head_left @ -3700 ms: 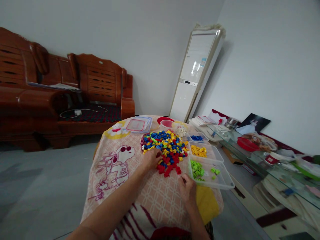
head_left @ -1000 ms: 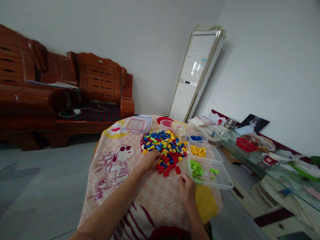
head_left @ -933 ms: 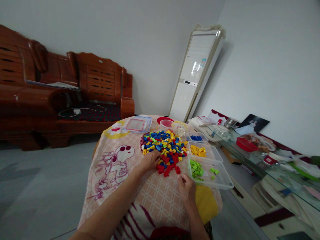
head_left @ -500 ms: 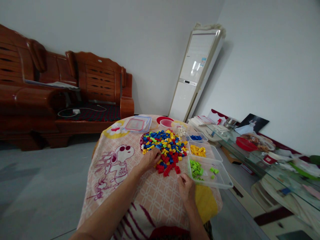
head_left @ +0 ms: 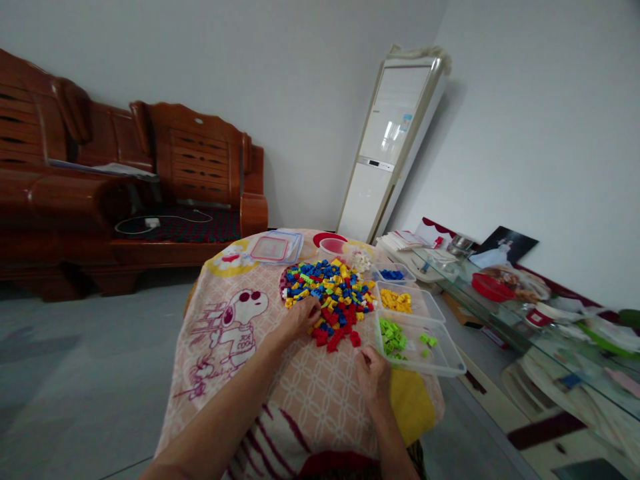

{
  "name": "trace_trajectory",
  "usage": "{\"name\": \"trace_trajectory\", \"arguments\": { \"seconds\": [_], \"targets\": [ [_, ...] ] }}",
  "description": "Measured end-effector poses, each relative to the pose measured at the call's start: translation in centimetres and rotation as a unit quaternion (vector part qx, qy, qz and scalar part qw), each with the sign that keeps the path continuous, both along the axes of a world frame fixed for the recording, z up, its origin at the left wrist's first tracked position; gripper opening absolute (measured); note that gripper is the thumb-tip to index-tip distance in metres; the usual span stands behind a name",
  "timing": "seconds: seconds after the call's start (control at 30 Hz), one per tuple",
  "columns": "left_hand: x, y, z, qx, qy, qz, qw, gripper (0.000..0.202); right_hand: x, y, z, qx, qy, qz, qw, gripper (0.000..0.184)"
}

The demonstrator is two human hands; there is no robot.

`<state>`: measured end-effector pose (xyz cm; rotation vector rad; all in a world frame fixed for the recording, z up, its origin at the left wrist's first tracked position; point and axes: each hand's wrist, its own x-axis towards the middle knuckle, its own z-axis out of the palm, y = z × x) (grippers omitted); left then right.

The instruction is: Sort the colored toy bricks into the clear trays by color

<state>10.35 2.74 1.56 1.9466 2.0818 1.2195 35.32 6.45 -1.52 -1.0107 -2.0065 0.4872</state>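
Note:
A mixed heap of toy building bricks [head_left: 325,280] in red, blue, yellow and green lies on the cloth-covered table [head_left: 320,400]. At the heap's near left edge rests my left hand [head_left: 300,316], its fingers curled together at the bricks; whatever is between the fingertips is hidden. My right hand [head_left: 373,375] is closed on the cloth, close to a red brick [head_left: 355,339] and left of the box of green bricks. Its fingers hide whatever they may hold.
Clear plastic boxes hold green bricks [head_left: 393,337], yellow bricks [head_left: 396,301] and blue bricks [head_left: 392,275] along the right. White bricks [head_left: 359,261] lie behind the heap, near a round tub [head_left: 332,248]. Stacked lids [head_left: 276,247] sit at the back left. A cluttered glass stand [head_left: 530,340] is alongside.
My left hand has shifted very slightly at the heap's edge. The right hand and the boxes look the same.

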Motion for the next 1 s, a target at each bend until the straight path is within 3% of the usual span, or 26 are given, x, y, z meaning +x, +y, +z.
{"name": "trace_trajectory", "arguments": {
  "seconds": [0.37, 0.6, 0.7, 0.83, 1.0],
  "targets": [
    [-0.1, -0.6, 1.2, -0.001, 0.051, 0.019, 0.998, 0.011, 0.0, -0.1, 0.2, 0.004, -0.002, 0.008, 1.000, 0.034],
    [0.7, -0.4, 2.0, 0.009, 0.014, 0.015, 1.000, 0.013, -0.1, -0.2, 0.4, 0.012, 0.006, 0.006, 1.000, 0.034],
    [2.6, 0.7, 2.7, 0.000, -0.022, -0.052, 0.998, 0.013, -0.1, -0.1, 0.3, 0.012, 0.003, 0.011, 1.000, 0.033],
    [7.2, 3.2, 4.1, -0.011, -0.039, -0.160, 0.986, 0.016, 0.0, 0.2, 0.0, -0.004, 0.002, 0.017, 1.000, 0.030],
    [11.9, 5.3, 4.9, 0.024, -0.082, -0.245, 0.966, 0.042, 0.0, 0.4, -0.4, -0.025, 0.024, 0.033, 0.999, 0.028]
  ]
}}
